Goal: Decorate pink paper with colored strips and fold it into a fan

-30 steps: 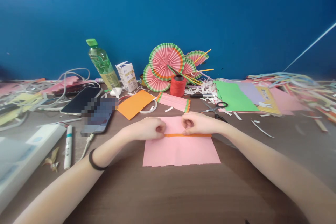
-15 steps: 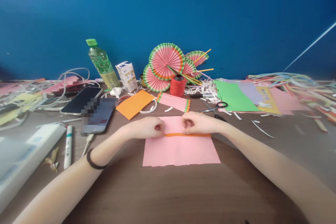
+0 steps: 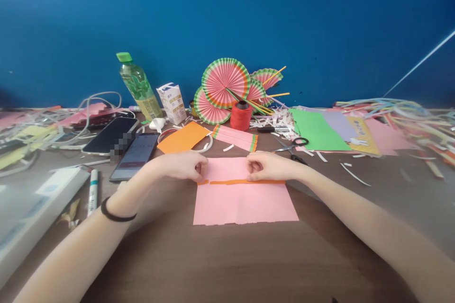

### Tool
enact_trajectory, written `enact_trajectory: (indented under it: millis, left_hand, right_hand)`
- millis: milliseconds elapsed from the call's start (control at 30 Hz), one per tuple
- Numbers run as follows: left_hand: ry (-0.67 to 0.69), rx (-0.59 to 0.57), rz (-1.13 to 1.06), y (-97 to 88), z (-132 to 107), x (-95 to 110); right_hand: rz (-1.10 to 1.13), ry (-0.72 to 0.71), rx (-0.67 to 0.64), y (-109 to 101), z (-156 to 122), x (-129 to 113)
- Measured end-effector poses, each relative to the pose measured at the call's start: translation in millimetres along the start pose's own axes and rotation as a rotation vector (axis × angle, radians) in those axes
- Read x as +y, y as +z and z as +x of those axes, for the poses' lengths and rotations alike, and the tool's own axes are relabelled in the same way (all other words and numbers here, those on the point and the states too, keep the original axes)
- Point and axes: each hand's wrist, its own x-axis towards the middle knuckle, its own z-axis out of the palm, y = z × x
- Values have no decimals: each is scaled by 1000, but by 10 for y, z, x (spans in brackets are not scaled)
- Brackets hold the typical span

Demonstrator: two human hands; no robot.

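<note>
Sliding outward, the left hand [image 3: 181,165] now pinches the orange strip [image 3: 245,182] at its end; the right hand [image 3: 265,166] stays pinching mid-strip, holding it stretched across the pink sheet [image 3: 245,203].

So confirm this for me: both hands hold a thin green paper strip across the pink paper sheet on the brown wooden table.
Not quite: the strip is orange, not green. In the head view, the left hand and right hand hold a thin orange paper strip across the pink paper sheet on the brown wooden table.

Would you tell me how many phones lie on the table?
2: a dark phone beside the white cables, and a second phone nearer the left hand; clutter may hide others.
</note>
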Motion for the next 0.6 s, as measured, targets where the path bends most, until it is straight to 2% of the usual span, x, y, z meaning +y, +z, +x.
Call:
enact_trajectory:
  millis: [600]
  left_hand:
    - [71,-29,-68,78,93,-63]
  right_hand:
    - [-2,13,10,4,8,9]
